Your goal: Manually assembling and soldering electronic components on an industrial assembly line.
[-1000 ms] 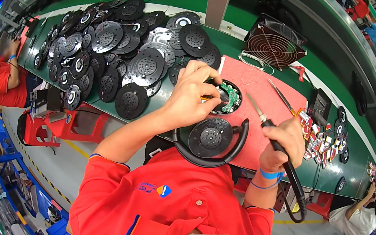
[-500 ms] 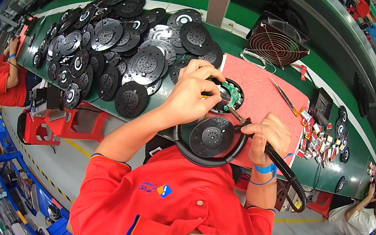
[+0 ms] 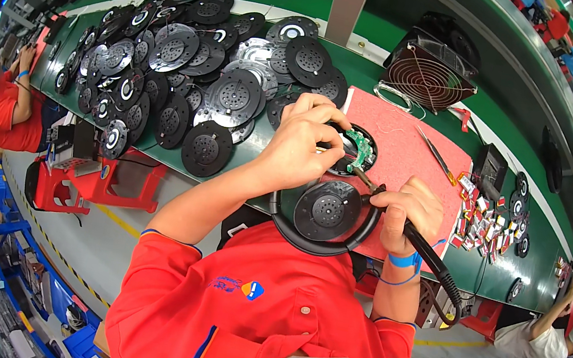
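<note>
The green workbench (image 3: 539,258) is spanning the view; the person's red shirt (image 3: 258,329) is filling the lower middle. A pile of black discs (image 3: 236,95) is covering the bench's left part. A pink mat (image 3: 407,152) is lying under the work area, and a black headband (image 3: 321,248) is resting at its near edge. The left hand (image 3: 303,137) is curving over the left rim of the open ear cup; whether it is pinching anything cannot be told. The right hand (image 3: 410,211) is gripping the soldering iron (image 3: 423,249), fingers closed around it. The green circuit board (image 3: 362,149) is sitting in that ear cup, the iron's tip meeting or nearly meeting its lower end. Step in hand, as judged: soldering at that end. The next move is probably calling for steady hands and a clean lift of the tip. Markings: an orange-and-blue emblem (image 3: 252,291) is standing beside blue lettering; red-and-white packets (image 3: 485,222) are showing print too small for reading.
</note>
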A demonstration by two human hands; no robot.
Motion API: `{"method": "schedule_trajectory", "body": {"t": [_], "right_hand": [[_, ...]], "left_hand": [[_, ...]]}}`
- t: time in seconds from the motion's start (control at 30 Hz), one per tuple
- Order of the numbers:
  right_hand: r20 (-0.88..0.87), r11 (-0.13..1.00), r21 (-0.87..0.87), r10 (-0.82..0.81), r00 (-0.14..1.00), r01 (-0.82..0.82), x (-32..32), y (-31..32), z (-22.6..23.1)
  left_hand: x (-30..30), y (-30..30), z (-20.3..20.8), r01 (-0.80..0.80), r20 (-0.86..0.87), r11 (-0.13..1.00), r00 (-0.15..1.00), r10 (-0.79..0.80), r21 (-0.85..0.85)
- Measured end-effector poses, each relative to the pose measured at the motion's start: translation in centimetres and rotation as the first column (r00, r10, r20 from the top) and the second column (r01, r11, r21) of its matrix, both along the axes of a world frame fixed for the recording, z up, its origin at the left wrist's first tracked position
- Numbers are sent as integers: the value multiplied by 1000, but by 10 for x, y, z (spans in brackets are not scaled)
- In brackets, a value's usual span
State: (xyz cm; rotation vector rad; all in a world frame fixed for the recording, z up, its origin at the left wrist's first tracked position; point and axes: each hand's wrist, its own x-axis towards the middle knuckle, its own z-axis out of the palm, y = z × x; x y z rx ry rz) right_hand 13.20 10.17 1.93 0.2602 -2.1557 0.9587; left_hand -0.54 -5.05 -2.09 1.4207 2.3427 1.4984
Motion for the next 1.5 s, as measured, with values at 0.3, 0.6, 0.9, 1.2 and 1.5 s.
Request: {"method": "schedule_trajectory", "body": {"t": [0.3, 0.6, 0.9, 1.2, 1.5], "right_hand": [[-47, 999, -31, -32, 998, 31, 2, 2, 0], [-47, 1000, -14, -22, 999, 21, 1, 5, -2], [-41, 1000, 5, -23, 999, 24, -1, 2, -1], [-34, 1000, 10, -14, 999, 15, -1, 1, -2], [-30, 1000, 10, -9, 1000, 10, -2, 1, -3]], "left_hand": [[0, -1, 2, 2, -69, 1000, 998, -3, -10], [-6, -2, 6, 65, -217, 996, 973, -78, -64], [-7, -2, 8, 55, -257, 996, 964, -72, -72], [-6, -4, 7, 50, -267, 995, 961, -70, -84], [-6, -3, 6, 47, -284, 996, 956, -68, -81]]}}
